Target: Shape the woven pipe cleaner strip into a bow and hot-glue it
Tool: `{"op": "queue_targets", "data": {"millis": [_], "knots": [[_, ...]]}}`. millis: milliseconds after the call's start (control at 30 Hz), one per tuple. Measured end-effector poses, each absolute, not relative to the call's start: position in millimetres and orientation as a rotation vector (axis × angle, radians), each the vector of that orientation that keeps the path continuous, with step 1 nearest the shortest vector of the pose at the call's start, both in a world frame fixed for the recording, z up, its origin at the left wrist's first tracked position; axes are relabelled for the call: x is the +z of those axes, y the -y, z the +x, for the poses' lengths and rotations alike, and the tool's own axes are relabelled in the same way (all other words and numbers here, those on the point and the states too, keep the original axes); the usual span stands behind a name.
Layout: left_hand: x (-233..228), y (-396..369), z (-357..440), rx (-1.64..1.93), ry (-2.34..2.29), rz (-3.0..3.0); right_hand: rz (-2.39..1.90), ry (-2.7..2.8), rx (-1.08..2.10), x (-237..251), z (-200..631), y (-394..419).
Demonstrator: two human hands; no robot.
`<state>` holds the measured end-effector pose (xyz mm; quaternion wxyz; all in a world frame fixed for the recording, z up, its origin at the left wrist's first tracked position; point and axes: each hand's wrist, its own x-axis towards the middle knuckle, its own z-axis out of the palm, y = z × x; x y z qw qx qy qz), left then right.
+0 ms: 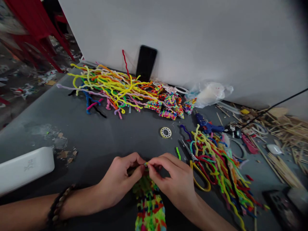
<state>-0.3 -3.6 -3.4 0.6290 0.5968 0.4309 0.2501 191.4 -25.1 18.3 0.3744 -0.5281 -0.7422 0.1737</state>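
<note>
My left hand (120,181) and my right hand (173,179) meet fingertip to fingertip near the table's front edge. Both pinch the top end of a woven multicoloured pipe-cleaner strip (150,208), which runs down between my wrists toward me. A beaded bracelet sits on my left wrist. Just right of my right hand lie yellow-handled scissors (198,173) and a loose pile of coloured pipe cleaners (221,163). A short green pipe-cleaner piece (178,153) lies beyond my right hand.
A big heap of pipe cleaners (110,86) and several woven pieces (168,104) lie at the back by a leaning phone (146,62). There is also a tape ring (166,132), blue glue gun (207,125), plastic bag (209,93), wooden sticks (286,131) and white box (24,168).
</note>
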Motion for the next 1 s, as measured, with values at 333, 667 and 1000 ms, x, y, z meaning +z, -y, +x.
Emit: {"op": "queue_targets", "data": {"millis": [333,667,1000], "knots": [[-0.7,4.7,0.3,0.599,-1.006,1.389,-1.017,2.249,-0.203,14.4,197.0,30.2],[-6.2,5.0,0.1,0.612,-1.011,1.319,-0.892,2.479,-0.408,23.9,201.1,30.9],[-1.2,2.0,-2.4,0.581,-0.965,1.386,-0.773,2.707,-0.337,25.8,199.9,27.6]]}}
